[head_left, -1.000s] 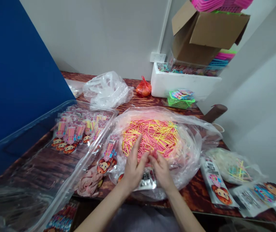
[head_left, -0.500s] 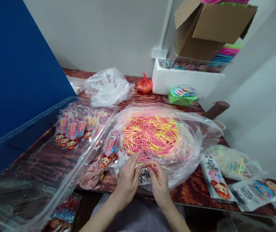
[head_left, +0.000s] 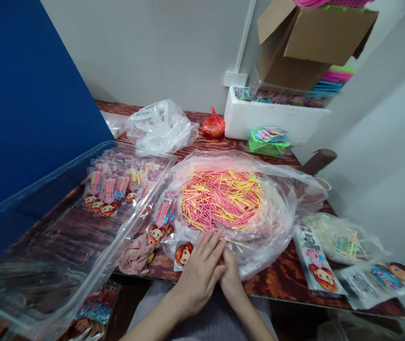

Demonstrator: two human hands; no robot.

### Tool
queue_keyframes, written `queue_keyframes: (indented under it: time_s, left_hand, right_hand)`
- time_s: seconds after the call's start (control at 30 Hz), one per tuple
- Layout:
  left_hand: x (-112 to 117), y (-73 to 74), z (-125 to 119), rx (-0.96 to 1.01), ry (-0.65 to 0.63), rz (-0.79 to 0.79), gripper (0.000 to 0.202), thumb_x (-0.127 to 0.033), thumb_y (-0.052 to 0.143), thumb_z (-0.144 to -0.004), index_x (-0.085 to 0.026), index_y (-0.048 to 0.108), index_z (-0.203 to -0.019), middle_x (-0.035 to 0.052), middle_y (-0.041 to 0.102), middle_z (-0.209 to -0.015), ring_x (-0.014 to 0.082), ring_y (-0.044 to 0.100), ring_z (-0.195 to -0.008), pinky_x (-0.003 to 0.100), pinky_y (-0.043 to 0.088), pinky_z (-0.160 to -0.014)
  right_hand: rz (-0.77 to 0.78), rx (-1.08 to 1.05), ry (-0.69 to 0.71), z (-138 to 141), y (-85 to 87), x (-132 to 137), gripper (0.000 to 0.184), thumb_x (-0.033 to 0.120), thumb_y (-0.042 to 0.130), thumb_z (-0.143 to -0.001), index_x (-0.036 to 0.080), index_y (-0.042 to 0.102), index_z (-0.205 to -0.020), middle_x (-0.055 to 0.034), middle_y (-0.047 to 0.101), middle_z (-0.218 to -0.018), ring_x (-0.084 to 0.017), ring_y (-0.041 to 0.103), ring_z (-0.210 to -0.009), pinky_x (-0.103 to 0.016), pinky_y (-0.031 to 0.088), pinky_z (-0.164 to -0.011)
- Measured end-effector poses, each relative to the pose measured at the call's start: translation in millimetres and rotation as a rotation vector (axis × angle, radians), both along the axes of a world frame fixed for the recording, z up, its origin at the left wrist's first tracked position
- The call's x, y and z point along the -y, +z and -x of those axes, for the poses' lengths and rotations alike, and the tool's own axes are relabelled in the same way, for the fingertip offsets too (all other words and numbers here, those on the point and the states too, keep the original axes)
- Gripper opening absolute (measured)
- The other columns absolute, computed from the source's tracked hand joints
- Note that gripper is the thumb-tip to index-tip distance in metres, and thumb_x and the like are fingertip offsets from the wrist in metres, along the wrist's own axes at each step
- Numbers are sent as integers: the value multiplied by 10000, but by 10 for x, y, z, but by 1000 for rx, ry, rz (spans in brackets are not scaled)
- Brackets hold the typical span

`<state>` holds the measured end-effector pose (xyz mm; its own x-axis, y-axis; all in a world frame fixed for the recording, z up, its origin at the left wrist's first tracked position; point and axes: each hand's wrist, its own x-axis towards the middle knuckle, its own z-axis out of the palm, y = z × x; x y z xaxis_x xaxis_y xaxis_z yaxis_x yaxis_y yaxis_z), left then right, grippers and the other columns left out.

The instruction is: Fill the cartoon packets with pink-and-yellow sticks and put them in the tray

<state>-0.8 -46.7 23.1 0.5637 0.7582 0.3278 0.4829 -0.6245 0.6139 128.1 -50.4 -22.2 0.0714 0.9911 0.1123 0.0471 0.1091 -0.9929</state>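
My left hand (head_left: 202, 272) lies with its fingers stretched out and together, pressed across my right hand. Behind it, my right hand (head_left: 230, 273) is closed around a bundle of thin sticks, which the left hand hides now. Just beyond both hands, a large clear plastic bag (head_left: 280, 232) lies opened out, with a heap of thin pink and yellow sticks (head_left: 222, 199) in it. A printed packet with a cartoon face (head_left: 183, 254) sticks out to the left of my left hand. More printed packets (head_left: 160, 222) lie at the bag's left edge.
On the left, a clear plastic tub (head_left: 124, 237) holds filled packets (head_left: 108, 189). A pink cloth (head_left: 135, 255) lies beside it. Flat packets (head_left: 319, 265) and a small bag of sticks (head_left: 347, 241) are at right. Behind stand a green basket (head_left: 268, 144) and a white foam box (head_left: 277, 116).
My left hand has moved right and closed up against my right hand, covering the stick ends that showed there. The packet's cartoon face has come into view beside my left hand.
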Motion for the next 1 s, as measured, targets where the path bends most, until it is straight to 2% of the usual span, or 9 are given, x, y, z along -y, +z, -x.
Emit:
queue_keyframes:
  time_s: [0.07,0.17,0.27,0.33,0.43,0.53,0.7,0.87,1.0]
  left_hand:
    - [-36,-55,16,88,123,64,534,-235,369,-996,-227,230,-1512,124,362,-1537,234,315,-1429,465,340,-1138]
    - [-142,-139,60,172,309,121,366,-215,360,-997,-198,468,-1347,126,584,-1292,225,524,-1225,422,458,-1008]
    - [-247,-211,87,25,289,79,234,-171,399,-972,-184,624,-1035,94,648,-1043,238,577,-1003,417,492,-873]
    - [-275,-250,83,-107,245,36,207,-137,426,-948,-178,628,-949,91,638,-1020,247,558,-967,420,482,-842]
    - [-263,-281,59,-205,230,-2,154,-179,508,-919,-183,605,-1039,93,609,-1064,259,531,-990,434,461,-856]
    - [-246,-289,36,-235,249,-14,221,-250,610,-868,-201,580,-1082,81,580,-1054,269,518,-1006,442,439,-873]
    - [-288,-311,23,-162,353,30,35,-222,571,-883,-195,549,-885,53,561,-910,237,528,-883,361,431,-758]
    - [-387,-312,60,-66,337,96,52,-165,544,-883,-193,520,-847,36,568,-843,214,533,-822,323,419,-715]
    - [-428,-322,106,-12,296,77,144,-141,486,-910,-191,527,-781,30,566,-795,196,538,-792,301,412,-696]
  right_hand:
    - [19,29,16,-13,23,-7,269,364,487,-948,205,674,-1059,-63,706,-1002,-205,639,-897,-304,495,-828]
    - [27,71,10,-53,118,-23,241,329,490,-958,204,694,-985,-41,706,-925,-182,631,-845,-275,478,-791]
    - [7,84,24,-94,227,-41,224,309,503,-956,207,701,-969,-40,708,-936,-189,636,-884,-284,471,-824]
    - [0,89,39,-115,284,-51,213,299,509,-953,214,704,-970,-40,710,-957,-197,636,-923,-291,467,-850]
    - [-11,87,45,-134,344,-59,207,284,512,-949,224,709,-966,-38,709,-971,-200,633,-947,-294,462,-871]
    - [-26,87,48,-138,380,-57,217,277,505,-950,225,715,-956,-40,711,-963,-201,635,-940,-295,462,-870]
    - [-33,87,48,-149,415,-56,213,275,509,-950,231,714,-983,-38,712,-974,-199,633,-945,-292,465,-862]
    - [-52,112,32,-175,423,-69,207,284,521,-945,221,718,-958,-34,714,-940,-194,640,-900,-285,461,-839]
    - [-43,134,26,-173,422,-61,211,286,516,-948,221,716,-950,-35,715,-932,-194,641,-892,-282,460,-825]
